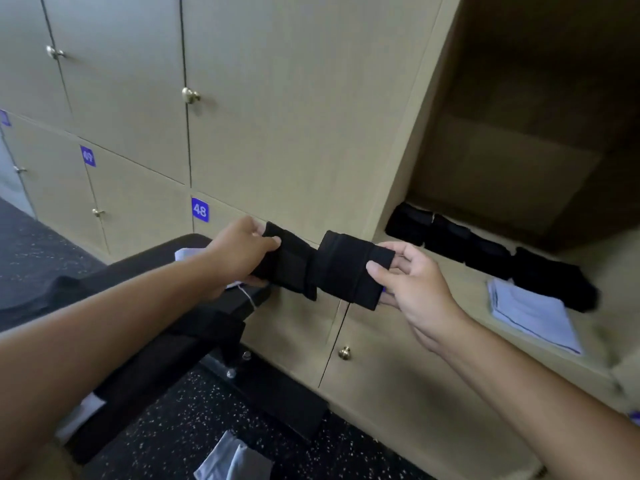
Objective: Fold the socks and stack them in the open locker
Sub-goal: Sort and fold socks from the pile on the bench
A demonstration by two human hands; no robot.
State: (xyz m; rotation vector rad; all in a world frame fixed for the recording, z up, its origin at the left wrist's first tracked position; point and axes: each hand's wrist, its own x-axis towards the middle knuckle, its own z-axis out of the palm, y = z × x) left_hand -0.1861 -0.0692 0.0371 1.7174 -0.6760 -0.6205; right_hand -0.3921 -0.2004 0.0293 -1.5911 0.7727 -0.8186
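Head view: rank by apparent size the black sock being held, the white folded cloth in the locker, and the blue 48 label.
1. black sock and white folded cloth: look alike; nearness differs, so unranked
2. blue 48 label

In front of me: a wall of beige wood-grain locker doors [277,98], each with a small brass knob [190,95]; blue number plates, one reading 48 [200,209], another 49 [88,156]. Below me: dark speckled rubber floor [194,420]. At my left: a black padded bench [166,327] on a dark metal frame with bolts showing at its base. Light is even and soft, with little shadow on the doors.
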